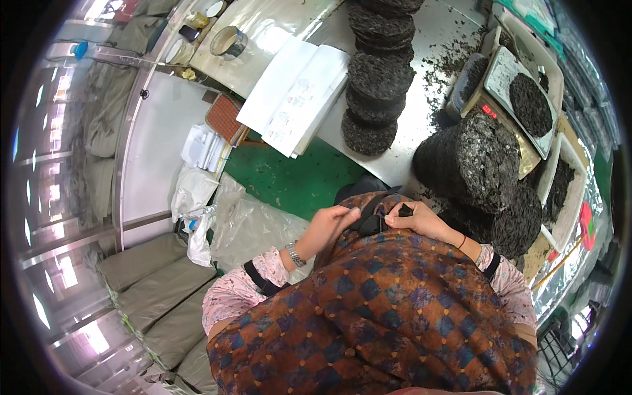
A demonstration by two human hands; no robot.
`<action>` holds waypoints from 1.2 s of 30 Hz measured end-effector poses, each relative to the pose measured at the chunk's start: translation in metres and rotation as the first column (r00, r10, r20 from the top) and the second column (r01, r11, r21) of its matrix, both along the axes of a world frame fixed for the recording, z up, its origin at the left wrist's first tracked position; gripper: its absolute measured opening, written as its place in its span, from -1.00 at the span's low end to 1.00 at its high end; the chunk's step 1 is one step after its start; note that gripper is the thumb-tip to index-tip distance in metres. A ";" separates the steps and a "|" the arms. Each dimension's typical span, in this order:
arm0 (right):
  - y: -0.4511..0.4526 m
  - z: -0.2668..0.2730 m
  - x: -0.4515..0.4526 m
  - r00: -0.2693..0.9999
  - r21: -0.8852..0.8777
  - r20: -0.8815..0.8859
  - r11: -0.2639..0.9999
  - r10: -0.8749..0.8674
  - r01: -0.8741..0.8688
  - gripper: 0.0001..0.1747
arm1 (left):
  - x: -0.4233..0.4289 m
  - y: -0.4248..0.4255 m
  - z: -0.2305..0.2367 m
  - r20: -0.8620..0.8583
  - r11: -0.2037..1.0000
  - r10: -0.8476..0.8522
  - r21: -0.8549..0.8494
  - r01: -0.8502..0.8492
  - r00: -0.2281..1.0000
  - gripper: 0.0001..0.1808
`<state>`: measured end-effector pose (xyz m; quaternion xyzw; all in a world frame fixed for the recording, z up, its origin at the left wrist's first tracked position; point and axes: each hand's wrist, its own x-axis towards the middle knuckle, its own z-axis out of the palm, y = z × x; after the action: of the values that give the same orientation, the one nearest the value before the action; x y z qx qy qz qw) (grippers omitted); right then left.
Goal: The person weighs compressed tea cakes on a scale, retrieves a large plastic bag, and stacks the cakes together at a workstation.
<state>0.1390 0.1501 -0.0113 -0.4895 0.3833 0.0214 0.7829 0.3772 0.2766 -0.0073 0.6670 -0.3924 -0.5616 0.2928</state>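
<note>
Both hands are at my waist, in front of the patterned brown shirt (385, 306). My left hand (328, 227), with a metal watch on its wrist, has its fingers bent at the edge of a black cloth strap (371, 217). The strap is bunched in the middle and runs up toward the tabletop. On its other side my right hand (417, 219) pinches the black cloth between thumb and fingers. A small dark end sticks up out of that fist. The fingertips partly hide the bunched cloth.
Round dark dried-seaweed cakes (377, 76) lie in an overlapping row on the metal table (335, 123). More cakes (469, 163) are stacked at right beside a digital scale (498, 79) holding one. Papers (296, 94) overhang the table edge. Plastic sheeting (256, 222) and wrapped bundles (158, 286) lie at left.
</note>
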 end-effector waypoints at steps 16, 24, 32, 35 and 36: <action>0.015 -0.003 -0.001 0.996 -0.213 0.090 0.977 0.013 0.006 -0.41 | 0.000 -0.076 -0.004 -0.013 0.542 -0.840 -0.018 0.840 0.542 -0.45; 0.022 -0.025 -0.012 0.943 -0.492 0.156 0.851 0.293 -0.183 -0.27 | -0.005 -0.086 -0.016 -0.170 0.438 -0.883 0.034 0.898 0.437 -0.37; 0.026 -0.030 -0.012 0.977 -0.557 0.146 0.829 0.154 -0.048 -0.67 | 0.005 -0.089 -0.004 -0.178 0.525 -0.835 0.026 0.851 0.520 -0.56; 0.023 -0.015 -0.010 0.995 -0.455 0.093 0.890 0.035 0.011 -0.74 | 0.011 -0.075 -0.014 -0.230 0.630 -0.761 -0.040 0.776 0.606 -0.63; 0.024 -0.011 -0.010 0.999 -0.380 0.034 0.924 -0.029 0.040 -0.75 | 0.009 -0.077 -0.003 -0.324 0.672 -0.656 0.161 0.723 0.682 -0.70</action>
<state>0.1289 0.1738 -0.0225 -0.6254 0.3780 -0.0736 0.6787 0.3862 0.1995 -0.0105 0.4284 -0.4959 -0.7553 0.0060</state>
